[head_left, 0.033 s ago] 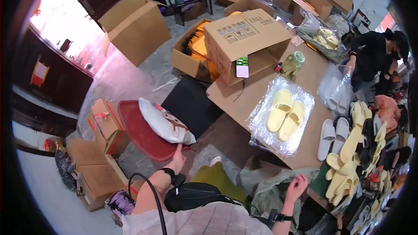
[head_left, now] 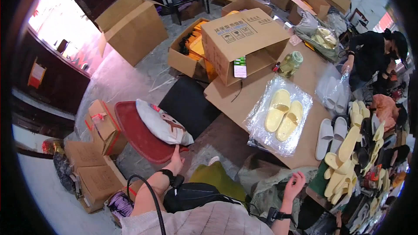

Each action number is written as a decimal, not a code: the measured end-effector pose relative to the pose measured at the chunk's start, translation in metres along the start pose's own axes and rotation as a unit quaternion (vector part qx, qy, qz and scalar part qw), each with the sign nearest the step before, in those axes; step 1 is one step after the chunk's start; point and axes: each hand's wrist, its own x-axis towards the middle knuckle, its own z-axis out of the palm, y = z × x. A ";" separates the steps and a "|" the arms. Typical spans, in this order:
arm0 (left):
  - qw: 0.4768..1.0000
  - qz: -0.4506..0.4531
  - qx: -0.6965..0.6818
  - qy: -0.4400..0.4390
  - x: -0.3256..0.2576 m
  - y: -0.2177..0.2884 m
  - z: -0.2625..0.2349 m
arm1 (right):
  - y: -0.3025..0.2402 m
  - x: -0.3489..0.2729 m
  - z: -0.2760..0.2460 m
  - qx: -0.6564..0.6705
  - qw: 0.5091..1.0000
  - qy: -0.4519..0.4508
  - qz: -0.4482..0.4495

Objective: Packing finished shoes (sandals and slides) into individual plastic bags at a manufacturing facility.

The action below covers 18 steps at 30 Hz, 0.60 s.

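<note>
My left hand is at the near edge of a red chair, with its fingers closed on the rim beside a white printed cushion. Its fingertips are partly hidden there. My right hand hangs empty over a greyish woven sack, its fingers loosely bent and apart. Ahead of it, a pair of pale yellow slippers lies on clear plastic bags stacked at the near edge of a cardboard-covered table.
An open carton with a phone at its mouth and a green-tinted jar stand on the table. Grey slippers and a heap of yellow slippers lie right. A co-worker bends at the far right. Cartons stand on the floor.
The whole view has shifted slightly, so things appear a little further left. Both hands keep their places, and nothing is picked up or put down.
</note>
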 end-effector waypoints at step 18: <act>0.968 0.096 -0.209 0.100 -0.045 -0.063 0.013 | -0.078 0.222 0.087 0.174 0.927 -0.235 -0.236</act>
